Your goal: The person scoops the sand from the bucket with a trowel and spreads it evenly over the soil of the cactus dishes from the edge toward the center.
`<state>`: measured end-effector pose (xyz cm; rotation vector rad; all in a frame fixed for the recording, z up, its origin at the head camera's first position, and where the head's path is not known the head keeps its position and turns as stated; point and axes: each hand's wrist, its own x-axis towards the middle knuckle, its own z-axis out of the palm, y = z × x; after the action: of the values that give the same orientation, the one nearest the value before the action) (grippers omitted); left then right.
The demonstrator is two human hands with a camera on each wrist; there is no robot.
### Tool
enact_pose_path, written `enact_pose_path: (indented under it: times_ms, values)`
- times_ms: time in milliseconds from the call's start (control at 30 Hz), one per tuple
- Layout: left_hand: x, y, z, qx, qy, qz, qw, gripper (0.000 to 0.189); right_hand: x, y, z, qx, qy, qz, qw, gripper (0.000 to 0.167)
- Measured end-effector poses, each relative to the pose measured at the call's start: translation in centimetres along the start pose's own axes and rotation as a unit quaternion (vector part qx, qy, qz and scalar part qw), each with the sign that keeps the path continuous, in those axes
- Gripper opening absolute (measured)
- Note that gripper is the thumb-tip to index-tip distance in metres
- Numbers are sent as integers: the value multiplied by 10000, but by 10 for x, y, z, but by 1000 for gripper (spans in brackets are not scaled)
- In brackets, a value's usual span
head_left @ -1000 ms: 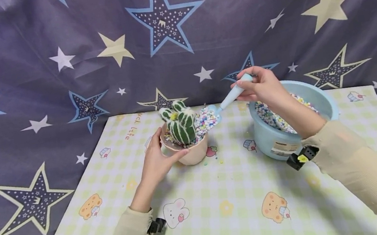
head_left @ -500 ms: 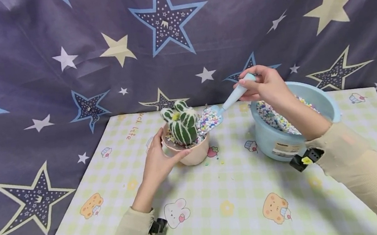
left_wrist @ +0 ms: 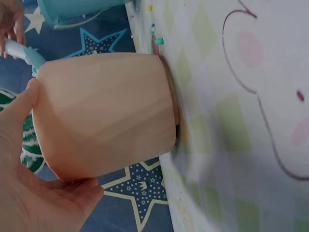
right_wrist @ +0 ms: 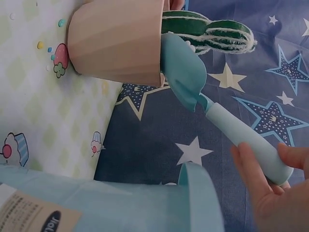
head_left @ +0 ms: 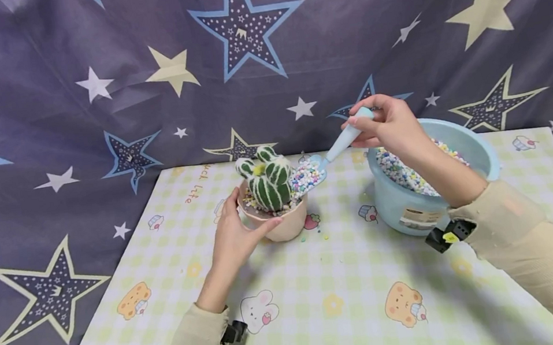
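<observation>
A peach-coloured flower pot (head_left: pixel 286 226) stands on the table, a green-and-white striped cactus (head_left: pixel 270 192) in it amid small pebbles. My left hand (head_left: pixel 232 236) grips the pot from the left, thumb along its front rim and fingers behind. Between my right hand's (head_left: pixel 393 125) thumb and fingers is the handle of a light blue trowel (head_left: pixel 343 141). Colourful pebbles (head_left: pixel 306 175) lie heaped on its blade, whose tip meets the pot's right rim. In the right wrist view, the blade's underside (right_wrist: pixel 183 67) shows against the rim. The left wrist view shows the pot's side (left_wrist: pixel 106 111).
A light blue bucket (head_left: pixel 402 211) holding many coloured pebbles (head_left: pixel 405 173) stands on the right, under my right forearm. A few loose pebbles (head_left: pixel 326 237) lie by the pot. The checked tablecloth (head_left: pixel 330 340) ends at a star-patterned curtain (head_left: pixel 321 32).
The pebble heap on the trowel looks slightly smaller and its left edge has shifted a little. Both hands, the pot and the trowel stay nearly in place.
</observation>
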<state>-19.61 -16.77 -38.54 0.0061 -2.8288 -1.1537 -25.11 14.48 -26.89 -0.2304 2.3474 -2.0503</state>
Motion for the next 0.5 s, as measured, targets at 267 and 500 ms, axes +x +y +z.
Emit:
enact_pose_path:
  times_ms: [267,500]
  values:
    - [11,-8,-9,-83,-467,224,9986,118,-2,3,-2,-22,41,7,10000,24]
    - [12,-9,-8,13,-390,215,9990,119,-6,4,-4,245,34,76,9997,28]
